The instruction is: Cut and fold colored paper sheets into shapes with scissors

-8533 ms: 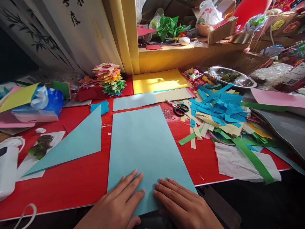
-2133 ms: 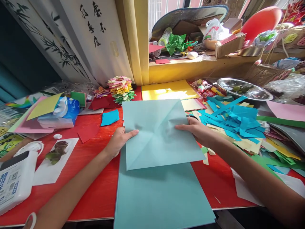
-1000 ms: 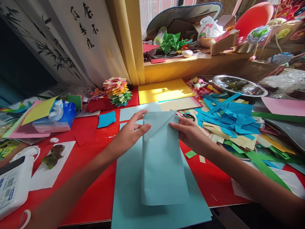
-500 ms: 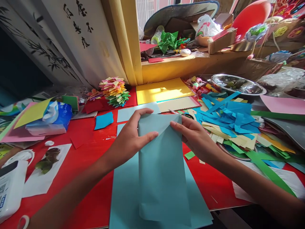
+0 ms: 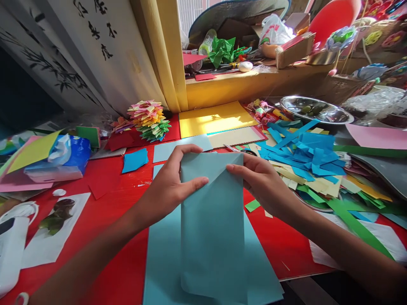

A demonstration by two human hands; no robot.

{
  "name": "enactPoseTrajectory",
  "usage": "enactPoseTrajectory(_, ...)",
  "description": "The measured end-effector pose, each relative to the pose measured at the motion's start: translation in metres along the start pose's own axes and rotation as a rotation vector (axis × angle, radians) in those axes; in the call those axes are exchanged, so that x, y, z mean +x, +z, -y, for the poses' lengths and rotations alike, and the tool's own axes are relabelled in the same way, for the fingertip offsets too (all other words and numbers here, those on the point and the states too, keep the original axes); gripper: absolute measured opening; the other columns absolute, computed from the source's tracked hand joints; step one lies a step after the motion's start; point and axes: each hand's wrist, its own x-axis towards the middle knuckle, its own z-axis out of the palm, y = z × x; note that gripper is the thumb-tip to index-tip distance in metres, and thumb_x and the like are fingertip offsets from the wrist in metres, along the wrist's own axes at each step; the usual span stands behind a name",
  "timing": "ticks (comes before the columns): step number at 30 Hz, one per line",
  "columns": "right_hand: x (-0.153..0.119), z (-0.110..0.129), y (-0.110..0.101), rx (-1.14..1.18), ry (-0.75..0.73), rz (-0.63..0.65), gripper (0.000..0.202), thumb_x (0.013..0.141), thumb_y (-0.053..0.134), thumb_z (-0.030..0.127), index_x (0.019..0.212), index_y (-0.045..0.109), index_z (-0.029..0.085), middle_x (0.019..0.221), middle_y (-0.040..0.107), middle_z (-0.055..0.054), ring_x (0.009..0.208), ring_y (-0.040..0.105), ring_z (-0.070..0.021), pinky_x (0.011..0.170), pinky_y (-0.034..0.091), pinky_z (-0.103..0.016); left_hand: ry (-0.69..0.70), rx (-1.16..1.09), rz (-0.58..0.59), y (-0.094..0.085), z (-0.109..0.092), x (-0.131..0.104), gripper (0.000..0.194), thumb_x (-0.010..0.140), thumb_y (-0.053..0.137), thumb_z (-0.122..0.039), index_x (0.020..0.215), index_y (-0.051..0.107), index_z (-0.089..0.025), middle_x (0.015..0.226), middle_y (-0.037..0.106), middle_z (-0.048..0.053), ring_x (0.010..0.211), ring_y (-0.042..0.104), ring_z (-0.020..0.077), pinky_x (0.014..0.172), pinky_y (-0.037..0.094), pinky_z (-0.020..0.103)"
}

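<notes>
A light blue sheet of paper (image 5: 213, 228) is held up in front of me, bent over along its left side, with a diagonal edge across its top right. My left hand (image 5: 178, 180) grips its upper left, thumb on the front and fingers over the left and top edges. At the upper right corner my right hand (image 5: 259, 176) pinches the paper, thumb in front and the other fingers partly hidden behind. Beneath it, larger light blue sheets (image 5: 163, 262) lie on the red table (image 5: 111, 237). Scissors (image 5: 235, 149) show partly beyond the paper.
Blue paper strips (image 5: 305, 148) are heaped at the right, near a metal bowl (image 5: 316, 111). A folded-paper stack (image 5: 149, 120) and yellow sheet (image 5: 216, 118) lie at the back. On the left are a blue tissue pack (image 5: 74, 154) and a white device (image 5: 12, 254).
The held paper's lower part has swung slightly left and hangs straighter. Both hands keep their grip in nearly the same place. The whole view has shifted a little.
</notes>
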Motion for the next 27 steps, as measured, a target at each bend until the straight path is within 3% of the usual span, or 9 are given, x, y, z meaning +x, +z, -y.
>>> enactPoseTrajectory(5,-0.001,0.001,-0.001,0.032,-0.003,0.02,0.014,0.086,0.058,0.024,0.095,0.067,0.02,0.074,0.062,0.001,0.068,0.059,-0.0087,0.057,0.048,-0.015,0.033,0.126,-0.025,-0.003,-0.006,-0.001,0.029,0.082,0.056,-0.039,0.109,0.053,-0.028,0.093,0.06,0.001,0.073,0.059,0.0141,0.054,0.048,0.022)
enactPoseTrajectory(10,-0.002,0.002,-0.002,0.057,-0.017,0.041,0.013,0.087,0.058,0.024,0.094,0.068,0.022,0.076,0.061,0.003,0.069,0.059,-0.0062,0.058,0.047,-0.012,0.108,0.24,-0.115,-0.011,-0.013,0.001,0.021,0.082,0.056,-0.038,0.094,0.065,-0.024,0.096,0.064,0.001,0.084,0.057,0.014,0.064,0.046,0.019)
enactPoseTrajectory(16,-0.002,0.002,-0.001,0.061,0.0,0.056,0.014,0.088,0.056,0.029,0.091,0.067,0.021,0.073,0.059,0.003,0.063,0.055,-0.0045,0.052,0.044,-0.011,0.107,0.308,-0.084,-0.012,-0.015,0.0,0.025,0.08,0.059,-0.039,0.1,0.065,-0.026,0.099,0.065,0.001,0.086,0.057,0.0145,0.066,0.045,0.02)
enactPoseTrajectory(21,-0.004,0.002,0.001,0.002,0.01,0.084,0.014,0.084,0.061,0.03,0.094,0.064,0.021,0.078,0.062,0.002,0.07,0.06,-0.0082,0.056,0.048,-0.014,0.096,0.388,-0.075,-0.009,-0.016,-0.004,0.031,0.08,0.058,-0.041,0.108,0.063,-0.028,0.102,0.063,0.001,0.087,0.055,0.0143,0.066,0.044,0.021)
enactPoseTrajectory(27,-0.005,0.002,0.001,-0.068,-0.006,0.039,0.009,0.083,0.061,0.027,0.089,0.062,0.02,0.078,0.062,0.001,0.069,0.06,-0.0095,0.054,0.048,-0.015,-0.053,0.295,0.009,-0.013,-0.009,0.002,0.036,0.075,0.06,-0.049,0.104,0.063,-0.026,0.084,0.06,0.0,0.074,0.053,0.0131,0.059,0.041,0.022)
